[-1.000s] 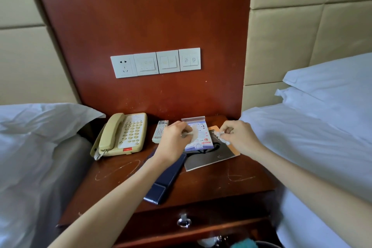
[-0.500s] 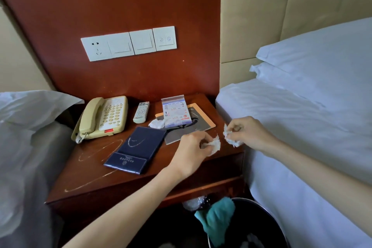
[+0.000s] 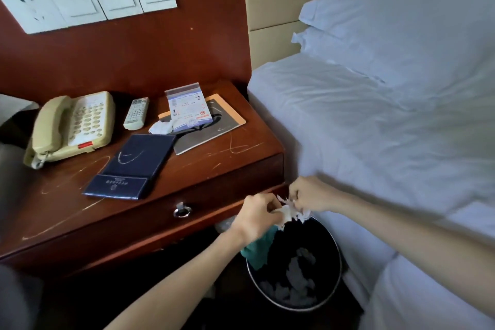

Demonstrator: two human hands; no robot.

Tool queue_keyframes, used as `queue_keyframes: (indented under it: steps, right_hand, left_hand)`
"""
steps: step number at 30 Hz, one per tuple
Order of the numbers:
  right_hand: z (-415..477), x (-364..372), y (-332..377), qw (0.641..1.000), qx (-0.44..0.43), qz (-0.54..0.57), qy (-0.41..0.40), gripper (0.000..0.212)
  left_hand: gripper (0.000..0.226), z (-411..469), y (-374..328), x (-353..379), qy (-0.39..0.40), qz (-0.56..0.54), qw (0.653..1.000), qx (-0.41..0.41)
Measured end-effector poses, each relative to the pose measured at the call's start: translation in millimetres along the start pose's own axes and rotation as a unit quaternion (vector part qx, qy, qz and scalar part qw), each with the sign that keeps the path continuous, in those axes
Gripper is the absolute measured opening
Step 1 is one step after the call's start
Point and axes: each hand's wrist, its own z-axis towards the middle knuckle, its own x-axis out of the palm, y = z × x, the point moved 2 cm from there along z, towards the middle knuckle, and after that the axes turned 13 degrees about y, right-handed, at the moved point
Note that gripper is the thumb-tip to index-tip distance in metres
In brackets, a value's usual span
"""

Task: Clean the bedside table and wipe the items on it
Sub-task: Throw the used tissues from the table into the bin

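My left hand and right hand both pinch crumpled white tissue above the round black bin, at 5 o'clock from the reddish wooden bedside table.

**Bedside table: surface and contents**

The table is dark red-brown wood with pale scratch marks across its top. A drawer with a ring pull is set in the front.

The phone sits at the rear left, handset in its cradle. The remote lies just beside it to the right. A navy folder lies near the front centre, angled. A grey card with an orange border lies at the rear right. A leaflet rests on the card. A crumpled tissue lies at the leaflet's left corner, touching it.

On the floor, a black bin stands between the table and the bed.
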Motion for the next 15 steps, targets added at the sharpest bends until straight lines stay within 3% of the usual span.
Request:
queue_keyframes:
  steps: [4, 15]
  right_hand:
    - [5.4, 7.3, -11.5, 0.999, 0.027, -0.016, 0.012, 0.01]
    - [6.1, 27.3, -22.5, 0.989, 0.064, -0.082, 0.109, 0.023]
  left_hand:
    - [0.005, 2.7, 9.5, 18.9, 0.018, 0.008, 0.999, -0.03]
    - [0.022, -3.2, 11.2, 45.0, 0.116, -0.005, 0.993, -0.032]
